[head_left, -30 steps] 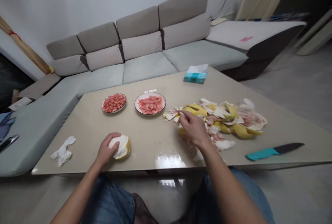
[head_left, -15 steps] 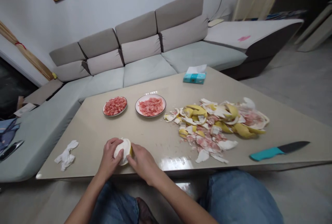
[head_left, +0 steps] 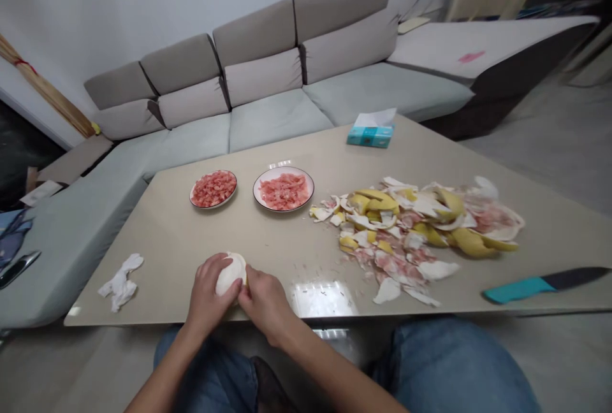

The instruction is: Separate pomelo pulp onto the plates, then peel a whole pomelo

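Near the table's front edge I hold a partly peeled pomelo (head_left: pixel 229 275), its white pith facing up and a strip of yellow rind at its right side. My left hand (head_left: pixel 210 292) wraps round it from the left, thumb across the front. My right hand (head_left: pixel 265 303) grips its right edge with thumb and fingers pressed together at the rind. The underside of the fruit is hidden by my hands. Beyond them stand two plates of pink pomelo flesh: a left plate (head_left: pixel 192 203) heaped with small pieces and a right plate (head_left: pixel 262 204) holding looser pieces.
To the right lies a wide heap of yellow and white peel (head_left: pixel 382 215). A knife (head_left: pixel 521 288) with a turquoise handle rests near the front edge. Farther back is a blue tissue pack (head_left: pixel 369 136), and a crumpled tissue (head_left: pixel 122 282) lies at left. A sofa (head_left: pixel 268 113) stands behind the table.
The view has tilted down and shifted slightly left. My hands stay around the pomelo; less yellow rind shows at its right edge, where my right hand now covers more.
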{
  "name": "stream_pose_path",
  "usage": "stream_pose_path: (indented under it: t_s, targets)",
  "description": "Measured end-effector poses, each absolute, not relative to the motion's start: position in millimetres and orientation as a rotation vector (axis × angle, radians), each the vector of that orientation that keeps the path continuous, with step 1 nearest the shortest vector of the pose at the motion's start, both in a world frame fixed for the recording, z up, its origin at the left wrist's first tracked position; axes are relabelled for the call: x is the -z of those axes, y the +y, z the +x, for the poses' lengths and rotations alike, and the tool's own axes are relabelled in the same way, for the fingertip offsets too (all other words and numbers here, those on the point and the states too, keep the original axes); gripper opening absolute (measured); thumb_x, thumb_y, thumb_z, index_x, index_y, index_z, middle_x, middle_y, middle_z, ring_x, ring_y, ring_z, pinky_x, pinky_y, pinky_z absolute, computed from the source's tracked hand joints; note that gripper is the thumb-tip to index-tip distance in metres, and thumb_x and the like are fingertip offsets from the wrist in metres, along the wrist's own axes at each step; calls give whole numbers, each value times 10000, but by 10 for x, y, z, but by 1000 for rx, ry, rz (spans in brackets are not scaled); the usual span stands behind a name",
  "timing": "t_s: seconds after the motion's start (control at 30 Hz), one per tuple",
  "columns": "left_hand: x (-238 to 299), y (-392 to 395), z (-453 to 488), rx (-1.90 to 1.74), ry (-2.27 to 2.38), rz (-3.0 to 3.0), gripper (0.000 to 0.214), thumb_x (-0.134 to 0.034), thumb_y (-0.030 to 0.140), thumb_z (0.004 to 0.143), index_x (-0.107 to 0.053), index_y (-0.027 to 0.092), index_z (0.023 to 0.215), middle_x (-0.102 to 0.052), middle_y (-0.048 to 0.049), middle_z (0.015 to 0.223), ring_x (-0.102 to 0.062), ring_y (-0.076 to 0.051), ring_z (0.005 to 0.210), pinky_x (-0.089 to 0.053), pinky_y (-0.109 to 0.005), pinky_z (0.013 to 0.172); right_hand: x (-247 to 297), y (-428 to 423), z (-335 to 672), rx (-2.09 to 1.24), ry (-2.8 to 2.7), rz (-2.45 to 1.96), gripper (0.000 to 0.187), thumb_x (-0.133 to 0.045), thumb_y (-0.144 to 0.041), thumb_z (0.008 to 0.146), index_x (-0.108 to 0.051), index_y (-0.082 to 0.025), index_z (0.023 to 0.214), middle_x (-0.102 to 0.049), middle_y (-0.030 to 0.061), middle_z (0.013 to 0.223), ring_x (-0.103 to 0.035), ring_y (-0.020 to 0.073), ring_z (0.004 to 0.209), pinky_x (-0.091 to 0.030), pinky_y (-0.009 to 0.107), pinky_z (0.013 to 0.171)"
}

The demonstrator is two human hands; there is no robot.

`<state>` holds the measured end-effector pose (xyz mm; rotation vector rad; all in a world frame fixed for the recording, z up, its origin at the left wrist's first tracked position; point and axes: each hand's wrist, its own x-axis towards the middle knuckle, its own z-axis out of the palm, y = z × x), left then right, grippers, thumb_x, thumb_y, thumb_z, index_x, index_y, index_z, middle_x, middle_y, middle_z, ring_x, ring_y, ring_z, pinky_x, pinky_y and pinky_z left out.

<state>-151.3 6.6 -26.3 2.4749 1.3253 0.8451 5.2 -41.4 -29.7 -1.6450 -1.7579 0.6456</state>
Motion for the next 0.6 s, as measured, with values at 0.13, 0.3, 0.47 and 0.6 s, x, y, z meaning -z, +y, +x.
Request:
stream_pose_path:
  t_s: [0.13, 0.3, 0.47, 0.6]
  targets:
    - [225, 81, -1412, -816, 1338, 2543, 284, -631, 273, 813, -574, 251, 1090, -612, -77, 1197, -542, -257, 1140, -428, -445, 959, 410, -410, 33, -602, -1726, -1693, 308, -460, -154, 849, -616, -115, 1112, -731, 114, 885, -668, 212, 749, -406, 257, 647]
    - [185, 91, -1330, -796, 1254, 2650, 254, -647, 259, 796, -590, 249, 1044, -634, -66, 1156, -554, -250, 1109, -410, -438, 965, 525, -382, 145, -642, -1566, -1715, 287, -465, -121, 835, -699, -167, 993, -747, 84, 844, -676, 190, 738, -414, 234, 656]
    - [203, 45, -1413, -831, 1235, 2634, 268, -642, 255, 799, -572, 252, 1058, -617, -73, 1171, -548, -251, 1112, -421, -442, 957, 437, -410, 303, -691, -1551, -1657, 273, -486, -125, 828, -733, -210, 906, -759, 48, 871, -686, 174, 775, -434, 218, 693]
    - [249, 35, -1498, -893, 1261, 2543, 305, -632, 273, 808, -553, 262, 1102, -594, -81, 1204, -539, -257, 1140, -427, -457, 967, 303, -537, 280, -756, -1639, -1553, 294, -523, -270, 855, -657, -237, 1114, -740, 51, 999, -682, 200, 878, -445, 236, 721]
